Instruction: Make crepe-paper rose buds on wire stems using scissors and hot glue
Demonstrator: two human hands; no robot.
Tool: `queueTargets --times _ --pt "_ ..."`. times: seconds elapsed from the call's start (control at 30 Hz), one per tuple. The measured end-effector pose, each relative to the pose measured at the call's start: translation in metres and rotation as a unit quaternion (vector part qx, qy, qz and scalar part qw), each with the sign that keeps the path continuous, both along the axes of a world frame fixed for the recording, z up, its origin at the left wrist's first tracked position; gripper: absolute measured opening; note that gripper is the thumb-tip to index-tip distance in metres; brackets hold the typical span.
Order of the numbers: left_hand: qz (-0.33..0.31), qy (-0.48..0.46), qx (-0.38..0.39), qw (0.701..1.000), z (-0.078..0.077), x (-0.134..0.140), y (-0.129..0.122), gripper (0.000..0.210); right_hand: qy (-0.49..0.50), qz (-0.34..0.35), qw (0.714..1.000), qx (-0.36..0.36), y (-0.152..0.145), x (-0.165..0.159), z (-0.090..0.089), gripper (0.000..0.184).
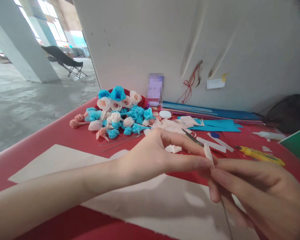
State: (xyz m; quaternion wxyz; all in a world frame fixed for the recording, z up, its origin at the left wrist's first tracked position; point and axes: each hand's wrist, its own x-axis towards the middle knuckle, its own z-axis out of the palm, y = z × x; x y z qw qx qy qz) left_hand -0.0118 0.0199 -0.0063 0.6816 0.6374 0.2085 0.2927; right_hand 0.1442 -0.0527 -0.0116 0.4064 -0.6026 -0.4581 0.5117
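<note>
Between my hands is a small rolled white paper bud on a thin wire stem. My left hand reaches in from the left, its thumb and index finger pinching the bud. Close against it, my right hand is closed on the bud's base and the top of the wire, which runs down below the fingers. Under both hands lies a large pale paper sheet on the red table. Just behind the bud, a tool with dark pointed blades is partly hidden by my left fingers.
Blue, white and pink paper flowers are heaped at the back left, with loose wires in front. Paper scraps, blue sheets, a yellow tool and a white tube lie behind my hands. A pale panel stands behind.
</note>
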Motion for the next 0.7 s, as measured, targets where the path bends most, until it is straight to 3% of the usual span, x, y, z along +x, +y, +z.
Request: queueTargets --times 0.3,0.7 --pt "-0.002 -0.005 -0.012 1.0 0.0004 -0.0009 -0.0022 0.01 0.045 0.019 0.998 -0.035 0.0025 -0.0004 0.0011 0.035" --pt "0.025 0.025 0.002 0.999 0.0011 0.0001 -0.0026 0.014 0.019 0.033 0.998 -0.057 0.0014 0.0007 -0.0005 0.043"
